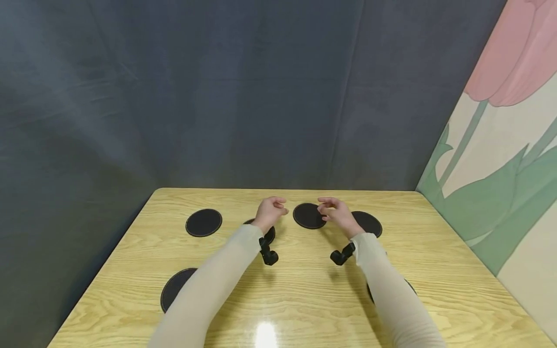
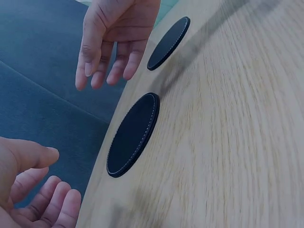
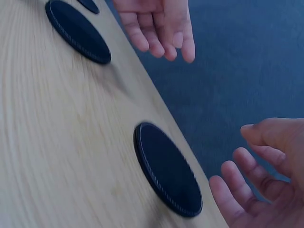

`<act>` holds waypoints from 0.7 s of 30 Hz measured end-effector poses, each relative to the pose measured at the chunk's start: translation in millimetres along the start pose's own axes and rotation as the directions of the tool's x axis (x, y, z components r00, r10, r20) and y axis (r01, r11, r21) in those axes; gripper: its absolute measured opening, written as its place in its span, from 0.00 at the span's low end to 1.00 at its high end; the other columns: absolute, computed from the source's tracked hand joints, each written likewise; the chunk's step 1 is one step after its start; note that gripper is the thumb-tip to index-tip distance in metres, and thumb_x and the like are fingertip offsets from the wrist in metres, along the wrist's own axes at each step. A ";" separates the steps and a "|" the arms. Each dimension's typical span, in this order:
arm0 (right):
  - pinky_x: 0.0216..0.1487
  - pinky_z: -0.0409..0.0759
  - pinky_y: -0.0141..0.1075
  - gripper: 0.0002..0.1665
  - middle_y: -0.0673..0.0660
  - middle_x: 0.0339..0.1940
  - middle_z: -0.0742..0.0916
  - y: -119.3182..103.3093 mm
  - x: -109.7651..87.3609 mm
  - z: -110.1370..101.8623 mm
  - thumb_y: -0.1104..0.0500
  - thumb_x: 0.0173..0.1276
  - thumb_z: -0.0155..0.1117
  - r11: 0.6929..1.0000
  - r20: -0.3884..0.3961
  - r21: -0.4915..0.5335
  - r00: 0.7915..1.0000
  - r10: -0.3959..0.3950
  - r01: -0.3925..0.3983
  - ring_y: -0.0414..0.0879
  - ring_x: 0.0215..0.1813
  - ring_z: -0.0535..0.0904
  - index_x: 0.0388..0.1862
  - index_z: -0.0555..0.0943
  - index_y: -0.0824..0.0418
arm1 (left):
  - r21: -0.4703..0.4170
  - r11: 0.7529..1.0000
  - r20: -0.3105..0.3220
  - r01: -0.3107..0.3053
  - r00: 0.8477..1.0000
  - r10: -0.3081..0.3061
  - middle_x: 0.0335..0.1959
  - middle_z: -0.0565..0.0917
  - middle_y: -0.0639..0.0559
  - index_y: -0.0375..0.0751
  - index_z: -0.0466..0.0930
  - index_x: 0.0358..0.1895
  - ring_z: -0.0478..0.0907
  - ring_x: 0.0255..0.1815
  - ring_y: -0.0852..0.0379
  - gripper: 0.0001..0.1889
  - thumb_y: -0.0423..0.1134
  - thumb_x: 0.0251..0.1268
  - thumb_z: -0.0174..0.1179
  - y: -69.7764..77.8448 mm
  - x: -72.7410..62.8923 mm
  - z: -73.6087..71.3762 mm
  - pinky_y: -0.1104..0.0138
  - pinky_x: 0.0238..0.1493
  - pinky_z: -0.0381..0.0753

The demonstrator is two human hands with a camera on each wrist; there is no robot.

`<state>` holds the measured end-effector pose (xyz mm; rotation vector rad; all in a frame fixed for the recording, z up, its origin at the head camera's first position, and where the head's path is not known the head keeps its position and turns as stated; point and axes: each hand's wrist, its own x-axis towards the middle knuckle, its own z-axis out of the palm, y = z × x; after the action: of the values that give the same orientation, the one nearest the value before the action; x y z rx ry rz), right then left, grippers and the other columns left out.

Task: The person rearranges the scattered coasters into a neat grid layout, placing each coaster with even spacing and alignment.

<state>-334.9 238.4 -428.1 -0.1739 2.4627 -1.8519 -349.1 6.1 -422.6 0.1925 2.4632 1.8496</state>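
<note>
Hovering near a black disc (image 1: 307, 216), left grip (image 1: 271, 212) and right grip (image 1: 338, 214) are empty, thumbs (image 2: 35, 155) apart from fingers (image 2: 70, 206).

1. mats (image 1: 308, 216): black, pale dashed stitching;
2. counter (image 1: 300, 270): yellowish, wood-grained;
3. backdrop (image 1: 130, 72), upper left: dark blue-grey;
4. wall (image 1: 500, 183), right edge: pink tulip, green leaves, cream ground;
5. sleeves (image 1: 222, 285): off-white.

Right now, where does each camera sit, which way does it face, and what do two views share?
Head: head-worn, facing forward and down at the table; left hand, right hand and sleeves show.
Left wrist: worn there, facing towards the right hand; both hands show.
Right wrist: worn there, facing towards the left hand; both hands show.
Both wrist views share the hands, discs and cloth.
</note>
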 end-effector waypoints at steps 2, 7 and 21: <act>0.64 0.72 0.55 0.28 0.67 0.55 0.76 3.4 0.9 -4.2 0.63 0.74 0.53 1.000 -0.005 -0.015 1.000 0.005 -0.005 0.66 0.64 0.70 0.70 0.64 0.71 | 0.004 1.000 -0.005 0.002 1.000 -0.002 0.43 0.79 0.43 0.34 0.80 0.53 0.77 0.44 0.49 0.17 0.29 0.60 0.63 0.5 1.2 5.0 0.62 0.44 0.80; 0.64 0.72 0.55 0.28 0.71 0.58 0.74 10.0 5.6 -10.9 0.64 0.74 0.53 0.999 -0.011 -0.034 1.000 0.019 -0.020 0.66 0.63 0.71 0.70 0.64 0.73 | 0.020 1.000 -0.020 0.022 1.000 -0.021 0.46 0.80 0.42 0.35 0.80 0.54 0.77 0.46 0.47 0.17 0.30 0.61 0.63 1.3 4.5 14.8 0.59 0.46 0.79; 0.62 0.75 0.52 0.30 0.71 0.66 0.70 9.9 14.7 -16.1 0.61 0.73 0.56 0.984 -0.016 -0.164 0.998 0.066 -0.068 0.63 0.62 0.73 0.70 0.64 0.70 | 0.034 0.994 -0.044 0.100 0.994 -0.099 0.52 0.82 0.38 0.33 0.77 0.59 0.79 0.51 0.43 0.22 0.31 0.60 0.65 -5.7 15.6 34.2 0.55 0.52 0.79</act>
<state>-351.9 254.7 -432.8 -0.0867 2.5939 -1.6287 -360.8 39.2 -437.2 0.0318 2.4858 1.7886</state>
